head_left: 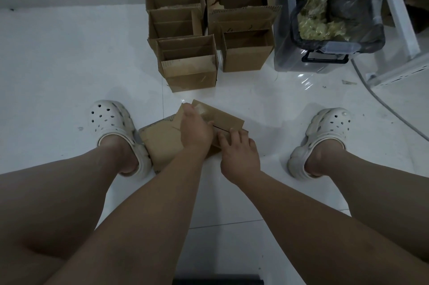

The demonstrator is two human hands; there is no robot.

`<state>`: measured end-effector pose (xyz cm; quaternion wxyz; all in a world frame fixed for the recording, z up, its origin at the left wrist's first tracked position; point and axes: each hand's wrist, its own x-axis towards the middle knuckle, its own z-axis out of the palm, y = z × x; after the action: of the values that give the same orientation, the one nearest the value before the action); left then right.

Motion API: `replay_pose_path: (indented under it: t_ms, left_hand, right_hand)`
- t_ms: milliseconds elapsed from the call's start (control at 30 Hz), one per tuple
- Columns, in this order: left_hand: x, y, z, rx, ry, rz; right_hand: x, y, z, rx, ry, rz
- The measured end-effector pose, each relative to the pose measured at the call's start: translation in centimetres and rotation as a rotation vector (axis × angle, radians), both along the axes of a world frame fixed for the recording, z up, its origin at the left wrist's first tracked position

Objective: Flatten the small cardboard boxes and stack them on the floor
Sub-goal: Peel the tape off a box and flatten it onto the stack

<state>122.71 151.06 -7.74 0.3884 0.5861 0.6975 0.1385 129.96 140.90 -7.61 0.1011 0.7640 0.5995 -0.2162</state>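
we see plain brown boxes (188, 62) on a white floor (58, 71). the near box (222, 120) is the same brown. our clogs (109, 120) are off-white, dotted with round holes. the bin (287, 52) is clear with a black handle (325, 61); pale yellow scraps (311, 22) show inside it.

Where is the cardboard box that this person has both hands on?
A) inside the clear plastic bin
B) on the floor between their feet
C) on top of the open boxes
B: the cardboard box lies on the white floor between the left clog and right clog, with the left hand and right hand on it.
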Motion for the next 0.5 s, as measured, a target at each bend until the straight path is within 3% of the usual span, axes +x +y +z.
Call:
replay_pose_path:
  t_ms: [267,400,500]
  left_hand:
    - [-0.9,-0.1,-0.3,-0.03,0.123,-0.184]
    - [-1.3,-1.1,-0.2,0.136,0.318,-0.229]
    - [-1.6,-1.8,-0.3,0.177,0.289,-0.21]
  right_hand:
    - [0.0,-0.1,0.1,0.056,0.011,0.021]
    - [0.0,-0.1,-0.1,0.053,0.014,0.012]
    - [0.2,-0.2,-0.1,0.069,0.021,0.007]
